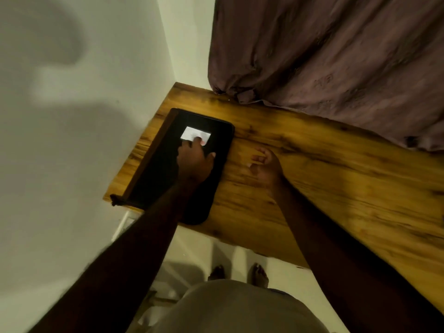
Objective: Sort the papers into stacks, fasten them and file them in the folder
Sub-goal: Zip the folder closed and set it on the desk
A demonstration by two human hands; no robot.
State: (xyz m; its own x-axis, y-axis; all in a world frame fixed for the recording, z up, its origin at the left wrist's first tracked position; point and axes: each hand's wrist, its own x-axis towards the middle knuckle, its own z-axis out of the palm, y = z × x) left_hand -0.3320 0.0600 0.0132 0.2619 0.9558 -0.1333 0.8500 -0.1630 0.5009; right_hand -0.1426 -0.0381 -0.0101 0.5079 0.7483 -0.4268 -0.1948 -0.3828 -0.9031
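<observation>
A black zip folder (pixel 165 188) lies closed on the left end of the wooden table (pixel 336 188), its brown spine toward the wall. A small white label (pixel 193 133) sits on its cover. My left hand (pixel 195 162) rests on the cover, its fingers stretched forward and touching the label's near edge. My right hand (pixel 265 165) hovers just right of the folder over the bare wood, fingers loosely curled and holding nothing. No loose papers show.
A white wall (pixel 84 140) runs along the table's left end. A mauve curtain (pixel 336 63) hangs over the table's far edge. My feet (pixel 240 273) stand on the pale floor below the near edge. A zip pull (pixel 114 200) sticks out at the folder's near left corner.
</observation>
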